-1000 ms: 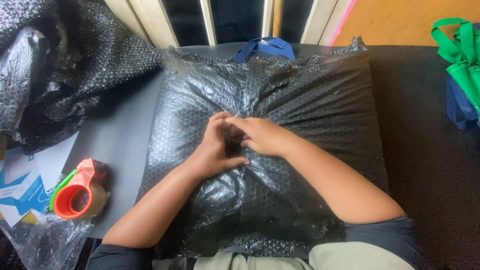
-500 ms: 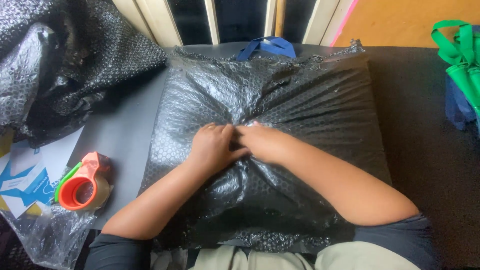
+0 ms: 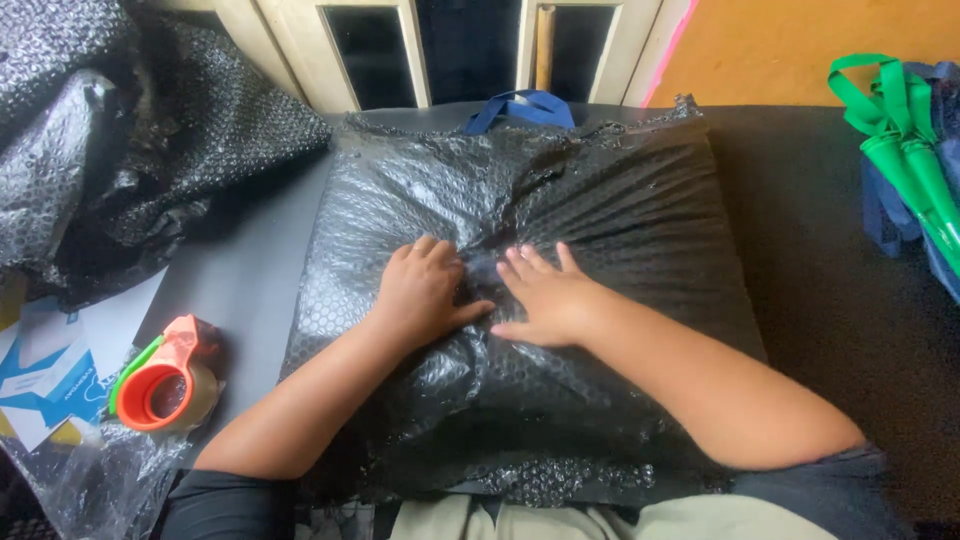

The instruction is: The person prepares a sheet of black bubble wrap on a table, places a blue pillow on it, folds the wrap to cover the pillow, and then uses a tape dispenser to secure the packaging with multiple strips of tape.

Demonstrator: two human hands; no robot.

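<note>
A large pillow-shaped parcel wrapped in black bubble wrap [image 3: 600,210] lies on the dark table in front of me. Both hands press down on its middle. My left hand [image 3: 425,290] lies curled on the wrap, fingers bent and thumb pointing right. Beside it, my right hand [image 3: 545,295] rests flat with fingers spread, and the wrap puckers into folds between the two hands. A blue strap [image 3: 520,105] sticks out from behind the parcel's far edge.
An orange tape dispenser [image 3: 160,380] with a clear tape roll sits left of my left arm. Loose black bubble wrap [image 3: 120,130] is heaped at the far left. Blue and white papers [image 3: 50,370] lie near the left edge. Green-handled bags [image 3: 905,150] hang at the right.
My hands were clasped together over the parcel's middle; now they have come apart and lie side by side, the right one flattened. The camera has tilted slightly.
</note>
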